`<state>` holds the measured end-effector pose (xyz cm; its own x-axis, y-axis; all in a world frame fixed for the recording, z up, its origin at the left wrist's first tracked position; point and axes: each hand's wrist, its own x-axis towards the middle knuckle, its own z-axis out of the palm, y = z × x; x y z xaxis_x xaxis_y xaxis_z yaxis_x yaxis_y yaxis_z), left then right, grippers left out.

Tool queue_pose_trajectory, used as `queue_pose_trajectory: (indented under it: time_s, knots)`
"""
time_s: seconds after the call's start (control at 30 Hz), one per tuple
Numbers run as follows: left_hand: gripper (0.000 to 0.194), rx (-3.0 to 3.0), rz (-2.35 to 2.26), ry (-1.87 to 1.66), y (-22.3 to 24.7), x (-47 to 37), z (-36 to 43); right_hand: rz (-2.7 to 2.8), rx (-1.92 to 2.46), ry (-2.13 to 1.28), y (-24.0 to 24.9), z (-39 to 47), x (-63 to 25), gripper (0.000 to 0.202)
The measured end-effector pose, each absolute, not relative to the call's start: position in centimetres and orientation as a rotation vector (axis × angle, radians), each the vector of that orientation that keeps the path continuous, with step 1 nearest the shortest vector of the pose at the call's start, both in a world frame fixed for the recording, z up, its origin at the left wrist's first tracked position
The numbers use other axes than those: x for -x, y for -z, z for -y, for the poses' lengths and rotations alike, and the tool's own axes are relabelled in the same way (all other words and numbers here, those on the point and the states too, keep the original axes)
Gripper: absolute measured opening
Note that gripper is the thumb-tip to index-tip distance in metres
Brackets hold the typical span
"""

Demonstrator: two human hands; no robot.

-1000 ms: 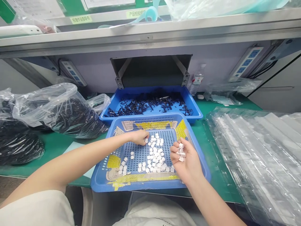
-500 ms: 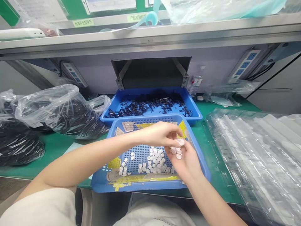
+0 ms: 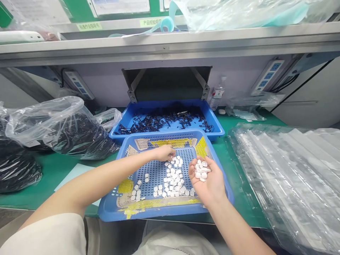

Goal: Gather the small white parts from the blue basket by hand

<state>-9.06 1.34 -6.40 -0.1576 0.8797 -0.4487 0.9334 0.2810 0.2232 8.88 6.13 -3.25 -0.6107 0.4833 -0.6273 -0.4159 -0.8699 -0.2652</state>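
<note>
My left hand (image 3: 166, 153) is low inside the blue perforated basket (image 3: 166, 211), toward its far side. Its fingers are pinched together on a small white plastic piece (image 3: 172, 158), mostly hidden by the fingertips. Beside them lie several more rounded-square white pieces (image 3: 178, 161). Palm up above the basket's right side, my right hand (image 3: 208, 182) cups a small heap of the same white pieces (image 3: 201, 170), its fingers curled around them. A larger scatter of white pieces (image 3: 174, 184) covers the basket floor between the hands and the near wall.
Behind the basket stands a blue tray (image 3: 220, 131) of black plastic parts (image 3: 159, 120). Clear bags of black parts (image 3: 79, 136) sit at left. Stacked clear plastic trays (image 3: 287, 177) occupy the right. A water bottle (image 3: 218, 92) stands by the wall under a metal shelf (image 3: 164, 49).
My left hand has moved away from my right palm, down and left to the pieces in the basket. My right hand has turned more open, exposing its heap. The view has shifted slightly.
</note>
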Motion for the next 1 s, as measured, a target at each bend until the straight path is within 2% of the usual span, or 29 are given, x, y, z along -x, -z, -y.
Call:
queue_pose_trajectory:
  time_s: [0.17, 0.3, 0.63, 1.0]
  knots:
    - [0.005, -1.602, -2.053, 0.099, 6.3, 9.8, -0.9, 0.146, 1.02, -2.438, 3.2, -6.0, -8.8, 0.014]
    - [0.01, -1.542, -2.051, 0.065, 6.4, 10.6, -0.5, 0.168, 1.004, -2.44, 3.2, -6.0, -8.7, 0.014]
    - [0.008, -1.473, -2.247, 0.104, 6.9, 9.8, -0.5, 0.169, 0.98, -2.447, 3.5, -6.0, -8.7, 0.012]
    - [0.015, -1.419, -2.074, 0.216, 5.1, 10.0, 1.6, 0.209, 0.997, -2.451, 3.5, -5.9, -8.9, 0.008]
